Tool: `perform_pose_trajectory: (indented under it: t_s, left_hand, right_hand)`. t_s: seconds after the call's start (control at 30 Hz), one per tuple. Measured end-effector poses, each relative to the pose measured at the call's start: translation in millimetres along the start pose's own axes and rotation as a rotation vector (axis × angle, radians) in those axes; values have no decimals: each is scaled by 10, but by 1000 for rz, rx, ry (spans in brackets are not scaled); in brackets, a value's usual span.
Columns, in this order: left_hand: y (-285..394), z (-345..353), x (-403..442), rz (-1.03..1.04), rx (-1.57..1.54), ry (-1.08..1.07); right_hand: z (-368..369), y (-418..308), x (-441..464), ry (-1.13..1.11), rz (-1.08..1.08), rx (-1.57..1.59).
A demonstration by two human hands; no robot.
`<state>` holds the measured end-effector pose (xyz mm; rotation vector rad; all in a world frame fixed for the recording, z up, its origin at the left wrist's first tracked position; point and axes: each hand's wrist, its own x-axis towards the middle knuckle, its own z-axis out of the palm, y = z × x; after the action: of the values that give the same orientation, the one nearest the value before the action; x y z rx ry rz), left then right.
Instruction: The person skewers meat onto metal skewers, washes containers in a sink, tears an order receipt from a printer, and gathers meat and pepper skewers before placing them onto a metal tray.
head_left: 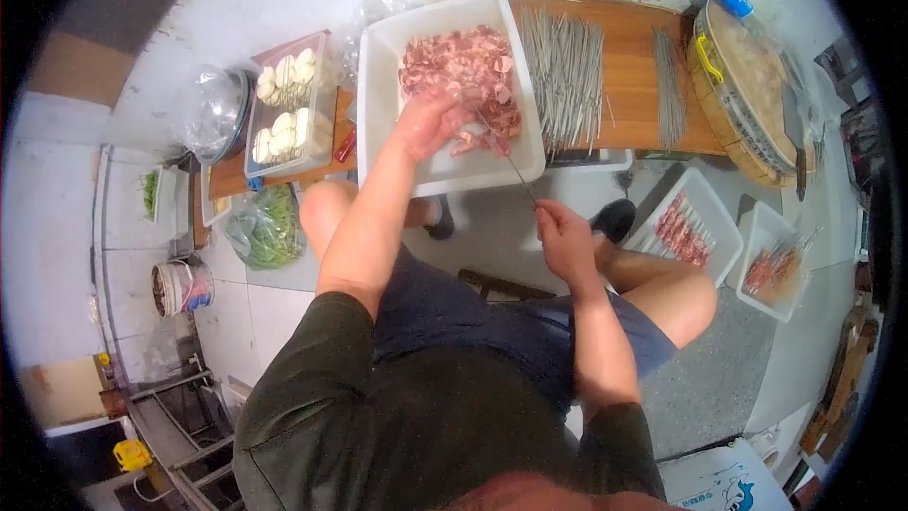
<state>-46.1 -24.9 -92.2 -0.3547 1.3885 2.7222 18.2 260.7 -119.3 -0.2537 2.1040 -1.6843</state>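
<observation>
While seated right of a clear box [324, 125], reaches into a white tub [377, 118] with the left hand [432, 123], curling fingers at the meat [462, 55] inside; cannot tell whether pinching any. Pinches a skewer [516, 171], slanted over the tub, with the right hand [567, 241], in front of loose skewers [565, 76].

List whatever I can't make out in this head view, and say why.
All in the head view:
Thin grey metal skewer: rear end hidden by the bare right grip.
Bare left grip: fingertips blurred against the raw pink-red meat pieces, so their exact hold is unclear.
White rectangular plastic tub: floor beneath the pile covered by meat.
White box with blue picture: cut off at the bottom; lettering too small.
</observation>
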Motion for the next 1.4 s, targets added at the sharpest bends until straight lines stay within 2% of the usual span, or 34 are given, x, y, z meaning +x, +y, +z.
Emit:
perform_pose_trajectory:
  t_s: [0.2,0.37,0.5,0.9,1.0,1.1,1.2,1.4]
  left_hand:
    - [0,109,-61,-5,-9,-13]
    - [-123,-240,102,-75,-58,-84]
    - [-117,-195,92,-52,-122,49]
    - [-94,-73,121,99,-210,164]
    - [-120,-221,155,97,-149,110]
    - [-104,-369,211,76,-193,-95]
    - [-93,-168,137,113,-136,120]
    - [-94,-160,135,110,-148,145]
  right_hand:
    - [22,3,10,-3,-5,3]
    - [38,47,33,-4,-5,-11]
    - [61,80,44,-5,-9,9]
    - [32,27,5,-21,42,-59]
    - [27,40,-2,-19,13,-69]
    - [38,47,-17,-2,4,-46]
    - [39,6,-28,-1,18,-38]
    - [33,9,-17,-20,18,-52]
